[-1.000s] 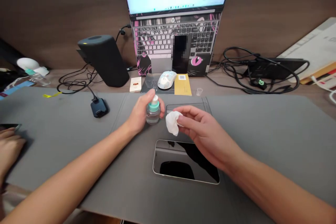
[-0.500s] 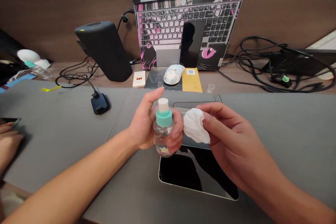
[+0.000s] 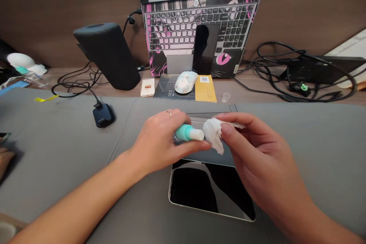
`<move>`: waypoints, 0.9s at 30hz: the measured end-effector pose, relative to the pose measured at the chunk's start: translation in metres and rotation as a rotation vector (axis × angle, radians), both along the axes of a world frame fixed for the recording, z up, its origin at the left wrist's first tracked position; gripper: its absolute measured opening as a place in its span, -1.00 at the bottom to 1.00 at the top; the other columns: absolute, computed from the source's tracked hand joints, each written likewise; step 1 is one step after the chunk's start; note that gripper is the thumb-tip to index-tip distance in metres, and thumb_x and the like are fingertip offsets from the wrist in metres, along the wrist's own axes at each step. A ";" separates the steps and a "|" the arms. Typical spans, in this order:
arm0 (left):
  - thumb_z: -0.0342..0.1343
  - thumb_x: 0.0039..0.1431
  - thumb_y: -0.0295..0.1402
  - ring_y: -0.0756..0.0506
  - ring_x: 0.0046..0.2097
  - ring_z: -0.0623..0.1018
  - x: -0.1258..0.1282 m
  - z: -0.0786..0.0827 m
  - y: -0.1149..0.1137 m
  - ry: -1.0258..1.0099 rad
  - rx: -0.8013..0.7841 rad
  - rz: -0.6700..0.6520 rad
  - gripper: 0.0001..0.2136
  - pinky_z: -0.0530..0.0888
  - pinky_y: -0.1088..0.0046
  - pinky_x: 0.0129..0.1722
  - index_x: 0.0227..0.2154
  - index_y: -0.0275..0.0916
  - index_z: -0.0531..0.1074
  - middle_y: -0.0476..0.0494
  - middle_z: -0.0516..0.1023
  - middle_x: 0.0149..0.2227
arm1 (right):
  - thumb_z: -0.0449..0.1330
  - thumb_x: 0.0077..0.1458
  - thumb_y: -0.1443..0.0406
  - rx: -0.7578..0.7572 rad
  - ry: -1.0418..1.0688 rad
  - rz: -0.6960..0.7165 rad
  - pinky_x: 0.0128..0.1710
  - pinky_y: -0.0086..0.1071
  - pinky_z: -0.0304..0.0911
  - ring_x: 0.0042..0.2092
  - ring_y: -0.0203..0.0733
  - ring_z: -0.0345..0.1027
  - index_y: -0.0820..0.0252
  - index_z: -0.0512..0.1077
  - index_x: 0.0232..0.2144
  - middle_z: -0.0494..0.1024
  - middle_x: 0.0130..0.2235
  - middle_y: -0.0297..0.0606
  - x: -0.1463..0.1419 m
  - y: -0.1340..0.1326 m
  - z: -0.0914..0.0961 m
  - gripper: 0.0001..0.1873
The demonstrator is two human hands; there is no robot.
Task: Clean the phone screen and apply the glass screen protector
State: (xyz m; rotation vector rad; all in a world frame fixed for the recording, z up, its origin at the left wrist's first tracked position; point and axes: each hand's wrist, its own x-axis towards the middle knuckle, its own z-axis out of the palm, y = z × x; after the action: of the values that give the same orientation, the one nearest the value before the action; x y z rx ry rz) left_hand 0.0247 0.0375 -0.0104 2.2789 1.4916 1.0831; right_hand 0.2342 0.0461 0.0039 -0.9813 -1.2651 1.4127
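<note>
Left hand (image 3: 161,137): fingers wrapped round bottle (image 3: 183,132), thumb alongside its white top (image 3: 197,134).
Bottle: tipped sideways, so top faces tissue (image 3: 213,131); contact unclear.
Phone (image 3: 211,192): screen-up on mat (image 3: 309,152), below both hands; flat, likely for stability.
Right hand (image 3: 260,152): fingers pinching tissue's right side, leaving its left exposed.

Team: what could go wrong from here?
1. The bottle, tilted in the left hand, might drip near the flat phone.
2. Its white top faces the tissue; spray could overshoot onto the right hand.
3. The tissue is pinched at one edge, so it might slip.
</note>
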 end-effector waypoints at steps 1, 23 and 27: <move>0.21 0.31 0.23 -0.06 -0.35 0.41 0.000 0.000 -0.001 0.029 0.000 -0.011 -0.48 0.27 0.39 -0.32 -0.30 -0.21 0.46 0.03 0.47 -0.40 | 0.47 0.20 0.06 0.002 -0.001 -0.004 -0.19 -0.33 0.44 -0.21 -0.19 0.56 -0.17 0.68 -0.19 0.72 -0.24 -0.37 0.000 0.000 0.000 -0.86; -0.10 0.44 0.22 -0.11 -0.35 0.39 -0.005 -0.001 -0.003 -0.675 -0.496 -0.035 -0.40 0.31 0.30 -0.33 -0.45 -0.16 0.51 -0.09 0.49 -0.42 | 0.46 0.18 0.13 -0.018 -0.019 0.101 -0.23 -0.34 0.47 -0.25 -0.22 0.55 -0.15 0.73 -0.24 0.72 -0.22 -0.36 -0.001 0.001 -0.001 -0.92; -0.01 0.35 0.24 -0.08 -0.40 0.43 -0.004 0.002 0.002 -0.859 -0.580 -0.100 -0.41 0.34 0.33 -0.36 -0.43 -0.18 0.57 -0.08 0.52 -0.45 | 0.43 0.20 0.12 -0.036 0.002 0.128 -0.13 -0.27 0.50 -0.14 -0.16 0.58 -0.10 0.72 -0.20 0.73 -0.12 -0.30 -0.006 0.001 -0.002 -0.87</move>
State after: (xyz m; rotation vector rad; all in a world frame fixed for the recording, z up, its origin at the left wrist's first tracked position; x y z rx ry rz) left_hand 0.0211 0.0394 -0.0087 1.2294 1.0997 1.1712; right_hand 0.2283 0.0474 0.0016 -0.9368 -1.3253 1.5393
